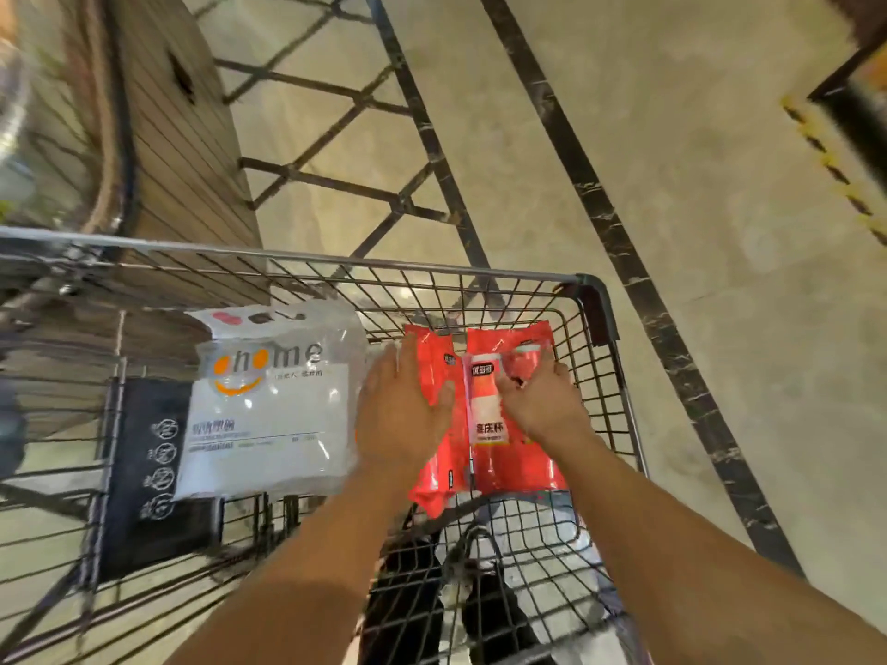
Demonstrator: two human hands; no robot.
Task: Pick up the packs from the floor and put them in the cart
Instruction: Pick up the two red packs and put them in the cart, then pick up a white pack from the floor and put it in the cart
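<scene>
Both hands down in the cart (595, 304); left hand (401, 410) flat, right hand (542, 400) gripping the red packs (509, 453); long axis six-to-twelve, white pack (273, 415) at nine.

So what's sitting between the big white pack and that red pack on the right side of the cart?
In the head view, the left hand and a second red pack under it lie between the white pack and the right-hand red pack.
</scene>
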